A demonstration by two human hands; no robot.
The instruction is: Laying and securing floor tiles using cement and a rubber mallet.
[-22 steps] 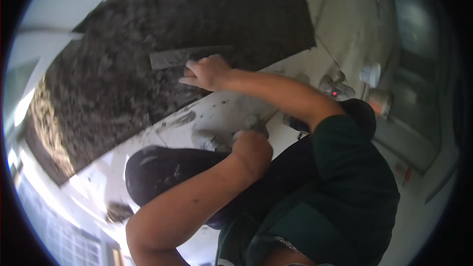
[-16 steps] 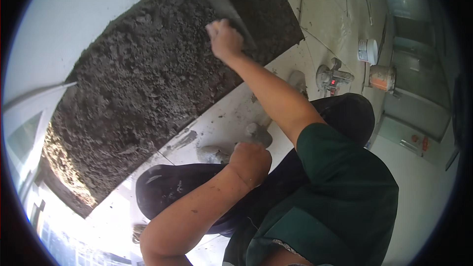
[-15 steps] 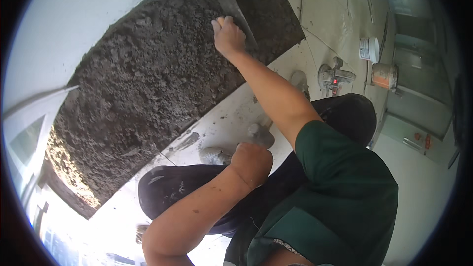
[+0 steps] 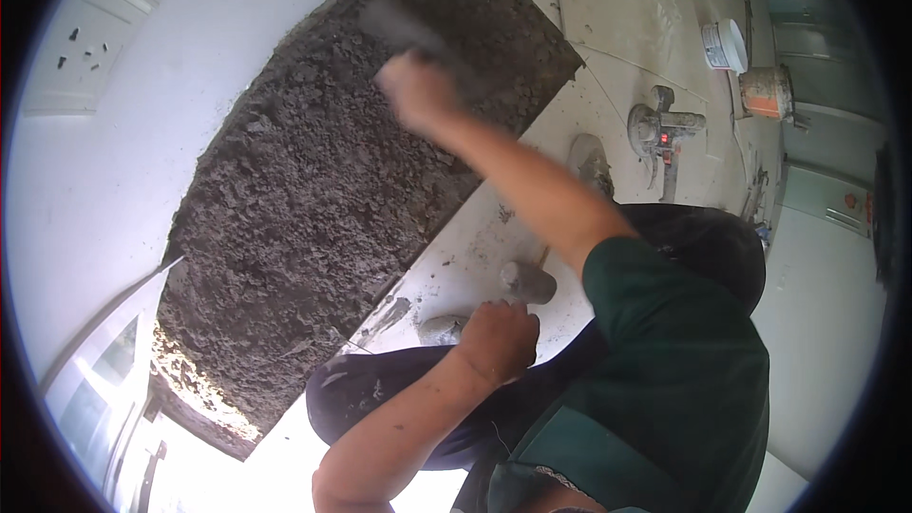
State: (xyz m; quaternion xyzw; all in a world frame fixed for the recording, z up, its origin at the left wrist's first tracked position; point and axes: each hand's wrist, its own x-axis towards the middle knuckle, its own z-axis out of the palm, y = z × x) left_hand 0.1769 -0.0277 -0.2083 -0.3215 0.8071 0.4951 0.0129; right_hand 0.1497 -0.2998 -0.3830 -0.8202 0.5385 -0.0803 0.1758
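Note:
My right hand (image 4: 418,90), blurred by motion, grips a trowel (image 4: 404,27). Its flat metal blade is smeared in this frame and lies over a bed of dark grey mortar (image 4: 294,190). To the right of the blade the mortar looks smoother; to the left it is rough and crumbly. My left hand (image 4: 499,340) is closed in a fist over my bent knee, with no object showing in it. Just beyond that fist, on the pale floor (image 4: 456,256), lies a mallet with a grey cylindrical head (image 4: 528,282), apart from the hand.
A white wall (image 4: 237,28) borders the mortar on the far left. At the right stand a grey power tool with a red light (image 4: 665,133), a white tub (image 4: 725,46) and a dirty orange bucket (image 4: 766,93). My shoes (image 4: 591,160) rest beside the mortar's near edge.
The trowel and my right hand have moved left across the mortar and are now blurred. My left fist stays over the knee. The whole view has shifted somewhat.

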